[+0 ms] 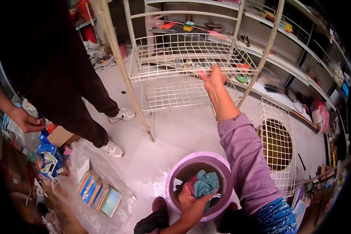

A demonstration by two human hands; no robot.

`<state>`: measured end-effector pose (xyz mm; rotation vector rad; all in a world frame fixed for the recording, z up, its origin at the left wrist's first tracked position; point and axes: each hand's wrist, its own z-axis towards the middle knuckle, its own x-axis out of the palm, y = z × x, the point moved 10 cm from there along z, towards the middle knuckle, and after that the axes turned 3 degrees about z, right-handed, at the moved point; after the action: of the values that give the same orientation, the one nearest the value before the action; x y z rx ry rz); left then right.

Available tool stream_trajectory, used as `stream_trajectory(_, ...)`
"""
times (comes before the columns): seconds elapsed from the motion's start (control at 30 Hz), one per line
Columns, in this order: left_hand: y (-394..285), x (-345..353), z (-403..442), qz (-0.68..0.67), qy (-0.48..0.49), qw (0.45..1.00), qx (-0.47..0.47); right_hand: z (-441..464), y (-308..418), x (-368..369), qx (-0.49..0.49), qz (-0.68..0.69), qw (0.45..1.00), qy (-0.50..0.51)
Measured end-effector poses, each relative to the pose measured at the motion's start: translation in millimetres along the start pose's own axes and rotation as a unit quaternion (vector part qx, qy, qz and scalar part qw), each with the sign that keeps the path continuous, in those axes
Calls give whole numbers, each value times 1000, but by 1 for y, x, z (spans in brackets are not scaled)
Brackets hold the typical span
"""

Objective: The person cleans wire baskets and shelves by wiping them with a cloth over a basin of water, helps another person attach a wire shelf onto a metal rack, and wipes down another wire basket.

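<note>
My left hand (192, 206) is closed around a wet-looking teal cloth (206, 183), held over a purple plastic basin (171, 175) of dark water. The basin stands on the floor between my feet. My right hand (215, 80) reaches forward, its fingers at the front rim of a white wire basket (167, 72) and seemingly gripping it. Part of those fingers is hidden. The basket is the upper one on a cream metal rack (115, 58), with another wire shelf (171, 97) below.
A person in dark trousers (66, 78) stands at the left, one hand (26, 120) hanging down. Books (95, 193) lie on plastic sheeting near boxes (48, 160). At right, a wire rack panel (277, 183) lies over a dark round object (276, 144). Shelves (284, 70) line the back.
</note>
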<state>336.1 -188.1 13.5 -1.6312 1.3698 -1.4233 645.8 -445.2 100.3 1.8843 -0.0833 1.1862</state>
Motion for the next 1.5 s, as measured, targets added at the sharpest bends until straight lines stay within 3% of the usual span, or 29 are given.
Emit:
stream_trajectory(0.23,-4,-2,-1,25,7,1000,12,12,-8,10,107,-10,994,1)
stream_trajectory(0.3,0,-5,-1,43,-9,999,5,-1,-2,-2,83,21,994,-70)
stream_trajectory(0.43,3,-4,-4,24,0,999,22,-16,10,-6,16,-28,999,8)
stream_trajectory(0.9,7,8,-7,4,12,1000,-7,-46,14,-26,-1,17,997,-72)
stream_trajectory(1.23,5,7,-4,-58,14,998,-16,-102,10,-36,41,-25,997,61)
stream_trajectory(1.43,-5,7,-16,-81,-21,996,10,-147,20,-45,128,-79,972,181)
stream_trajectory(1.5,-13,4,-22,-76,-27,997,13,-170,23,-76,171,-126,964,162)
